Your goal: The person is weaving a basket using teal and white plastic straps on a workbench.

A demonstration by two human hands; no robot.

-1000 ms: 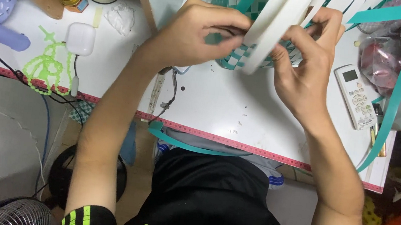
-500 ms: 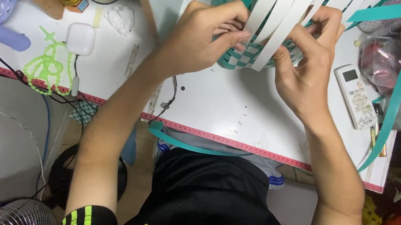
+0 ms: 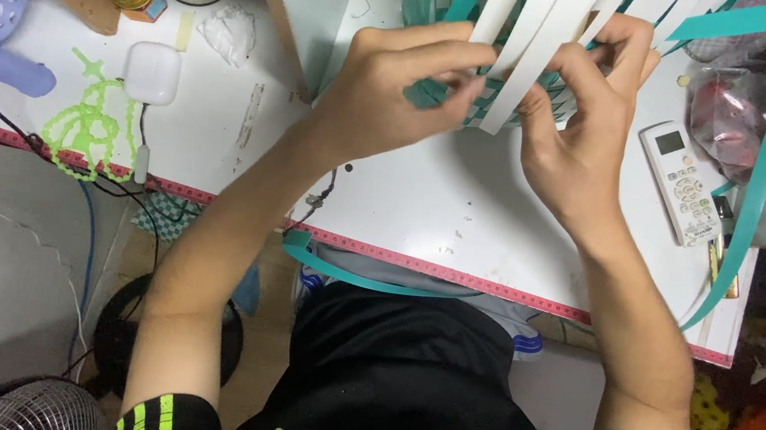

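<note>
Head view: woven piece [image 3: 473, 100] cropped at top, half-hidden behind both hands.

I see both hands up at the top centre of the white table [image 3: 422, 210], working a teal-and-white woven piece [image 3: 473, 100]. Left hand [image 3: 387, 91] grips its near edge w/ fingers curled over the weave; right hand [image 3: 579, 137] pinches a white strip [image 3: 542, 46] betw. thumb and fingers. More white strips fan upward (tops cut off by the frame). A teal strip [image 3: 764, 162] arcs down the right side, past a white remote [image 3: 680, 182]. Left side: white charger block [image 3: 151, 73], green bead figure [image 3: 86, 119]
</note>
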